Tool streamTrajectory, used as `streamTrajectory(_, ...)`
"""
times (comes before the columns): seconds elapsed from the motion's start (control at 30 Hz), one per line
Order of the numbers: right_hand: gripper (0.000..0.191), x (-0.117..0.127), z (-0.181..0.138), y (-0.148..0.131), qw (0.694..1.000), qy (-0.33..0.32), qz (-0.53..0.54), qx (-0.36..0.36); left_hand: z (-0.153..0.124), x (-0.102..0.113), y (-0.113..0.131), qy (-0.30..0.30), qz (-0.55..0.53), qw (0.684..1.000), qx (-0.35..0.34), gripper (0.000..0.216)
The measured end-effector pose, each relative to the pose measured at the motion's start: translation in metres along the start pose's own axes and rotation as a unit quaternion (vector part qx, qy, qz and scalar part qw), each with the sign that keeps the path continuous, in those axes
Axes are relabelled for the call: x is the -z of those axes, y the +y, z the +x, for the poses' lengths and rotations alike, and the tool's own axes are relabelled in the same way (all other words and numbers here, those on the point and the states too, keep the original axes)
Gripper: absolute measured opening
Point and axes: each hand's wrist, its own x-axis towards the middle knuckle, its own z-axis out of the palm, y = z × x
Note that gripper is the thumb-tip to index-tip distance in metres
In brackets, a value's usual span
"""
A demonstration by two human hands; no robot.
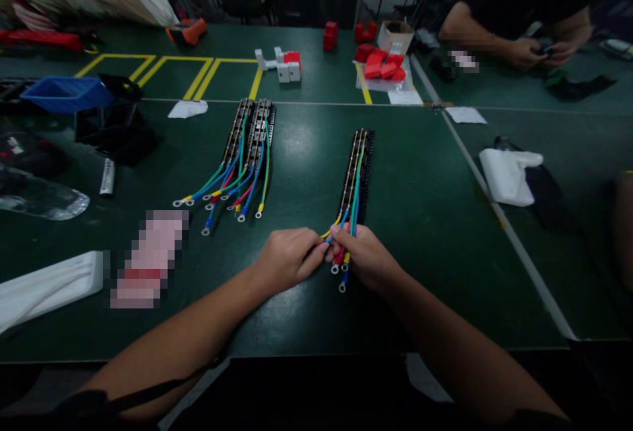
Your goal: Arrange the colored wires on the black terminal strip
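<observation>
A black terminal strip lies lengthwise on the green table, with coloured wires running down it towards me. My left hand is closed in a pinch on the wire ends from the left. My right hand is closed round the same bundle from the right, and ring lugs stick out below its fingers. The two hands touch at the near end of the strip.
Two more wired strips lie to the left. A blue bin and black parts sit at far left, red blocks at the back. Another person's hands work at the far right. A white object lies right.
</observation>
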Motion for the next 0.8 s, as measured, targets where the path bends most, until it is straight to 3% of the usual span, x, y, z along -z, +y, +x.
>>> streamTrajectory(0.6,0.037,0.002,0.0032,0.0037,1.0,-0.001,0.016,-0.018,-0.0012,-0.0018,-0.0006,-0.051,0.01,0.999,0.015,0.026)
streamTrajectory(0.8,0.038,0.0023,0.0035,0.0042,1.0,-0.002,0.006,-0.006,-0.0004,-0.0002,0.0009,-0.029,-0.007,0.999,0.009,0.025)
